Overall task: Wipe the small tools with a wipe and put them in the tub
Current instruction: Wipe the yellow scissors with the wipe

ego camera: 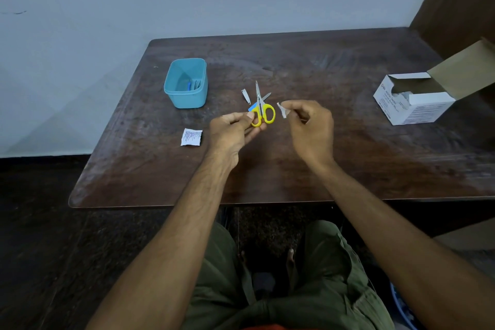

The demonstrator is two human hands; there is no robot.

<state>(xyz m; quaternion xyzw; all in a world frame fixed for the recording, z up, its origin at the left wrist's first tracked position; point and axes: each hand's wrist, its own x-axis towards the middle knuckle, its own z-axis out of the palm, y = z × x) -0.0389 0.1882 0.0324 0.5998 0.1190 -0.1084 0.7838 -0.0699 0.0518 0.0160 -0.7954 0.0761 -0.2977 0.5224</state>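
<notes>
Yellow-handled scissors (261, 110) held above mid-bench, blades parted and pointing toward the far edge; left hand (232, 128) curled round one handle loop, presumably to leave both blades exposed for wiping. Right hand (310, 126) just beside, thumb and forefinger pinching a small folded wipe (281, 110), not yet touching the metal. Nail clipper (246, 96) lying flat on the bench (348, 163) just beyond the scissors, seemingly awaiting its turn. Teal tub (186, 83) toward the far left corner, already holding a slim tool or two, type unclear. Torn wipe sachet (191, 137) near the left edge. Opened swab box (413, 99) at the right edge, flap up.
</notes>
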